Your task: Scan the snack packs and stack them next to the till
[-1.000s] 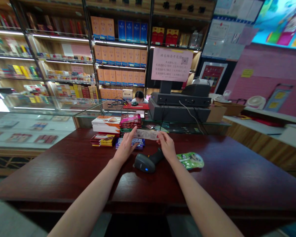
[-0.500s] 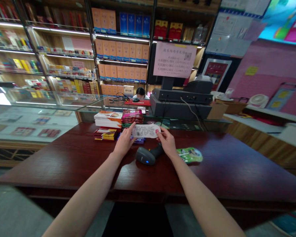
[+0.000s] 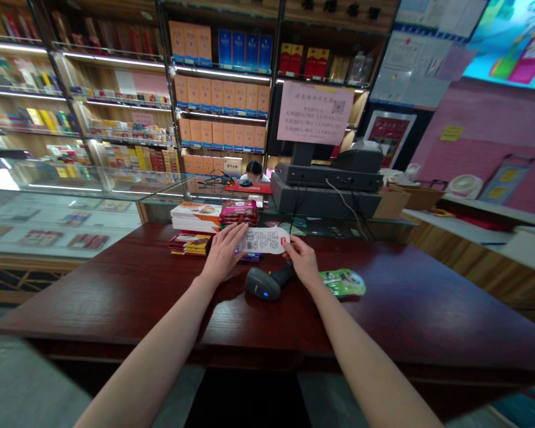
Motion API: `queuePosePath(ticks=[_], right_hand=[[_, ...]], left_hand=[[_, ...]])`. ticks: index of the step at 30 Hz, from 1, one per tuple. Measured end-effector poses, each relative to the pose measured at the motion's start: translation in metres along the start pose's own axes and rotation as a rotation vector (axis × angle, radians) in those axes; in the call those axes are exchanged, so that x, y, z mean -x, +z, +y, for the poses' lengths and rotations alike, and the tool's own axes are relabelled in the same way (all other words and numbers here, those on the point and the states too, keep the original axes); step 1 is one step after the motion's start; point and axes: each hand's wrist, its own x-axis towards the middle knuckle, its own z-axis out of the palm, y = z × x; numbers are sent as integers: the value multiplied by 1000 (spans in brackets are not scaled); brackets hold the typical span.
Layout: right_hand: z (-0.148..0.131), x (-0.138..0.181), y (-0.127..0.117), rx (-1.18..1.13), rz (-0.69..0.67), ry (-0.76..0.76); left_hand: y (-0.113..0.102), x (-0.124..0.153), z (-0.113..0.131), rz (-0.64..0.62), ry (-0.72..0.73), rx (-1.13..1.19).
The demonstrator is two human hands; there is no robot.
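Both hands are at a white printed card-backed package [image 3: 266, 240] with a rounded right end, small text, a barcode and a red mark. My left hand [image 3: 223, 252] grips its left end, fingers along the top and thumb below. The right end is pinched between the thumb and fingers of my right hand [image 3: 301, 260]. Below lies a black barcode scanner [image 3: 263, 284] with a blue light, its handle partly behind my right hand. A green package [image 3: 345, 282] of similar shape rests just right of my right forearm. What the held package's front looks like is hidden.
Behind my left hand stand white-and-orange boxes [image 3: 196, 215], yellow-and-red packets [image 3: 189, 244] and a stack of dark red packets [image 3: 239, 212]. A glass counter with a cash register [image 3: 327, 190] borders the dark wooden table [image 3: 151, 297]. A person [image 3: 254, 171] is behind the counter.
My left hand's fingers have shifted up and over the package's left end, covering more of it. The package stays in both hands, and the scanner and green package have not moved.
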Motion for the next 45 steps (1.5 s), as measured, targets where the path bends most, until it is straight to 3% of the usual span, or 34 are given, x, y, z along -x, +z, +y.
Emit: queuePosePath(ticks=[20,27,34,45], right_hand=[[-9,10,-7,40,-139,-48],[-14,15,-27,228,-337,-149],[-23,21,-41,340,-607,-93],[-35,30,-22,734,-750,-248]], left_hand=[[0,4,-10,59,-72,-64],[-1,7,-17,62,-102,-92],[-1,8,-19,78,-120,-98],[0,8,-19,39,-114,-140]])
